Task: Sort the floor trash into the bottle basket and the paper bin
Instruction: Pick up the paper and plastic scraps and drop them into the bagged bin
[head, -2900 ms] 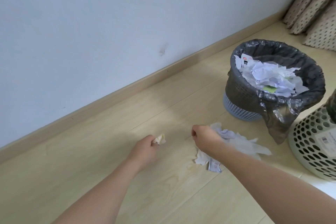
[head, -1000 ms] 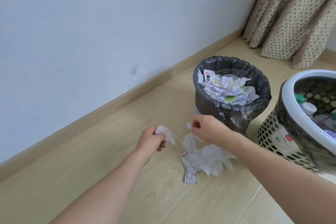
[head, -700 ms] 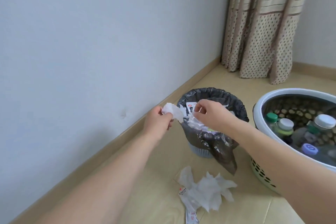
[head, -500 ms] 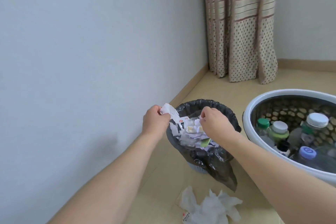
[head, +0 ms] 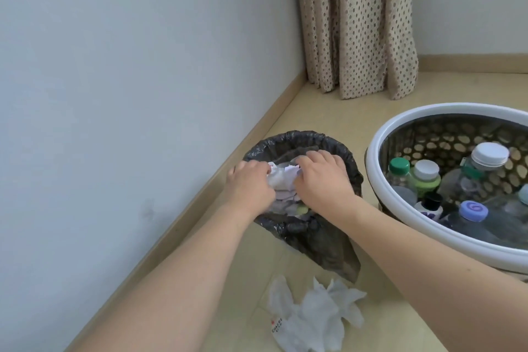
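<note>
Since half a second ago both hands have dropped from the rim into the paper bin (head: 300,137). The left hand (head: 251,188) and the right hand (head: 320,180) now lie on the crumpled paper (head: 281,180) inside; whether their fingers grip it or only press it, I cannot tell. More tissue paper (head: 311,317) lies on the near floor (head: 328,111). The bottle basket (head: 380,180), holding capped bottles (head: 425,177), stands just right of the bin.

Both hands (head: 285,180) have lowered onto the paper bin's (head: 291,138) paper (head: 281,180).
</note>
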{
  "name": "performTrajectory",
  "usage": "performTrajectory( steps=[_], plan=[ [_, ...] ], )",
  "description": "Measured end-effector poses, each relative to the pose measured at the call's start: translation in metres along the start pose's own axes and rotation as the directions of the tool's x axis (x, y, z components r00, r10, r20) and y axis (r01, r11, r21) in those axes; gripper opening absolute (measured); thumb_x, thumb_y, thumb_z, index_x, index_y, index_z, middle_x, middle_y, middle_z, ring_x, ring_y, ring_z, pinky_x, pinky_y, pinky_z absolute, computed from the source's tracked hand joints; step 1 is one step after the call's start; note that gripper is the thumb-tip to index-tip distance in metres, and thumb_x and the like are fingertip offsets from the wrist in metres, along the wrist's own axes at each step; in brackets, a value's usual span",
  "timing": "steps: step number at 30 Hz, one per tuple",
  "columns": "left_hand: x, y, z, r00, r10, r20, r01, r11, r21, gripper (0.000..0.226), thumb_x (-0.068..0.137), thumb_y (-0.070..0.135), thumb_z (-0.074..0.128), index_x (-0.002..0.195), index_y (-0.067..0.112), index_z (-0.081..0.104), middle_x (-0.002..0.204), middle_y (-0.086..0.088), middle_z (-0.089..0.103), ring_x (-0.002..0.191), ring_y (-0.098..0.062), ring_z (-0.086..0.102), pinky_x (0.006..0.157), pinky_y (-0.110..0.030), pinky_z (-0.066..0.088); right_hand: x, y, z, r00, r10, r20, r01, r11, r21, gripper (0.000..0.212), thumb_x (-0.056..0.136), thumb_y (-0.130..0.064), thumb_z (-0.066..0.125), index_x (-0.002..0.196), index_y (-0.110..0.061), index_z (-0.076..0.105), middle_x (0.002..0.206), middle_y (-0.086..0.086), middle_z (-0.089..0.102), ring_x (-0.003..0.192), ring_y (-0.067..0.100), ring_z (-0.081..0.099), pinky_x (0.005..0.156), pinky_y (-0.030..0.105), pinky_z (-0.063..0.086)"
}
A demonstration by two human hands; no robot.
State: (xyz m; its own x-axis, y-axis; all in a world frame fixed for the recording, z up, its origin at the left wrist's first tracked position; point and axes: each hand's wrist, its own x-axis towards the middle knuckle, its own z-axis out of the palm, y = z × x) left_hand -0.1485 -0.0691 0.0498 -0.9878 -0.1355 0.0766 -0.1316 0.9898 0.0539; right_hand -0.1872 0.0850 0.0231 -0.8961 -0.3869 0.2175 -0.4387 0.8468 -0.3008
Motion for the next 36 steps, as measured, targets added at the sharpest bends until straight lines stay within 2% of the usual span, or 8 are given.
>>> performTrajectory(
  steps=[6,9,11,17,24,28,32,36],
  plan=[
    [-0.095,-0.052,0.033,0.893,-0.408,-0.187,0.32,0.871,-0.372,0.033,0.08,0.017,0.05,0.112,0.016,0.06,0.112,-0.005,0.059,0.109,-0.03,0.05,0.094,-0.04,0.039,-0.054,-0.032,-0.007,0.885,-0.351,-0.304,0.365,0.931,-0.011,0.026,0.083,-0.013,0.048,0.104,-0.012,0.064,0.116,0.006,0.059,0.107,0.03,0.054,0.088,0.039,0.038],
    [-0.172,-0.047,0.079,0.857,-0.49,0.16,0.461,0.59,-0.663,0.01,0.079,0.024,0.057,0.086,0.017,0.059,0.077,0.0,0.06,0.078,-0.023,0.056,0.072,-0.037,0.046,-0.112,-0.041,0.012,0.726,-0.68,-0.103,0.679,0.732,-0.055,0.022,0.079,-0.015,0.054,0.099,-0.012,0.063,0.103,0.006,0.059,0.089,0.029,0.054,0.076,0.04,0.042],
    [-0.211,-0.029,0.108,0.821,-0.42,0.387,0.568,0.526,-0.634,0.012,0.08,0.026,0.061,0.076,0.019,0.053,0.068,0.003,0.056,0.07,-0.021,0.056,0.064,-0.035,0.045,-0.15,-0.036,0.031,0.654,-0.745,0.128,0.755,0.653,-0.055,0.021,0.077,-0.02,0.053,0.096,-0.015,0.062,0.093,0.003,0.058,0.08,0.027,0.053,0.071,0.039,0.043],
    [-0.271,0.014,0.168,0.747,-0.436,0.502,0.619,0.732,-0.286,0.058,0.078,0.054,0.067,0.111,0.01,0.049,0.112,-0.006,0.054,0.106,-0.027,0.058,0.073,-0.032,0.041,-0.213,-0.009,0.075,0.697,-0.311,0.646,0.519,0.841,-0.154,0.053,0.087,-0.053,0.049,0.127,-0.018,0.041,0.123,0.004,0.045,0.117,0.027,0.042,0.099,0.039,0.031],
    [-0.289,0.004,0.177,0.732,-0.421,0.535,0.635,0.706,-0.313,0.029,0.089,0.038,0.053,0.098,0.011,0.056,0.109,-0.008,0.057,0.098,-0.03,0.059,0.08,-0.038,0.05,-0.214,-0.008,0.083,0.737,-0.269,0.62,0.499,0.835,-0.231,0.037,0.093,-0.043,0.049,0.118,-0.016,0.053,0.116,0.004,0.054,0.112,0.027,0.048,0.096,0.036,0.034],
    [-0.292,0.002,0.174,0.714,-0.438,0.545,0.671,0.649,-0.357,0.044,0.081,0.046,0.063,0.102,0.013,0.044,0.104,-0.003,0.049,0.095,-0.03,0.058,0.073,-0.035,0.045,-0.207,-0.02,0.091,0.73,-0.335,0.596,0.571,0.778,-0.262,0.036,0.038,-0.025,0.087,0.059,-0.018,0.059,0.059,0.002,0.054,0.057,0.023,0.055,0.057,0.031,0.046],
    [-0.286,0.013,0.176,0.77,-0.481,0.419,0.613,0.738,-0.28,0.047,0.082,0.049,0.058,0.106,0.01,0.047,0.108,-0.002,0.049,0.093,-0.025,0.058,0.066,-0.032,0.043,-0.196,-0.02,0.1,0.734,-0.349,0.583,0.549,0.809,-0.207,0.042,0.02,-0.013,0.086,0.044,-0.019,0.052,0.045,-0.001,0.047,0.043,0.02,0.051,0.046,0.027,0.041],
    [-0.274,0.018,0.18,0.782,-0.483,0.394,0.594,0.77,-0.235,0.039,0.088,0.04,0.055,0.112,0.01,0.05,0.116,-0.004,0.05,0.101,-0.024,0.059,0.068,-0.031,0.042,-0.187,-0.025,0.079,0.757,-0.298,0.581,0.453,0.881,-0.137,0.017,0.073,-0.023,0.075,0.073,-0.02,0.059,0.071,0.001,0.059,0.067,0.023,0.058,0.059,0.029,0.034]
  ],
)
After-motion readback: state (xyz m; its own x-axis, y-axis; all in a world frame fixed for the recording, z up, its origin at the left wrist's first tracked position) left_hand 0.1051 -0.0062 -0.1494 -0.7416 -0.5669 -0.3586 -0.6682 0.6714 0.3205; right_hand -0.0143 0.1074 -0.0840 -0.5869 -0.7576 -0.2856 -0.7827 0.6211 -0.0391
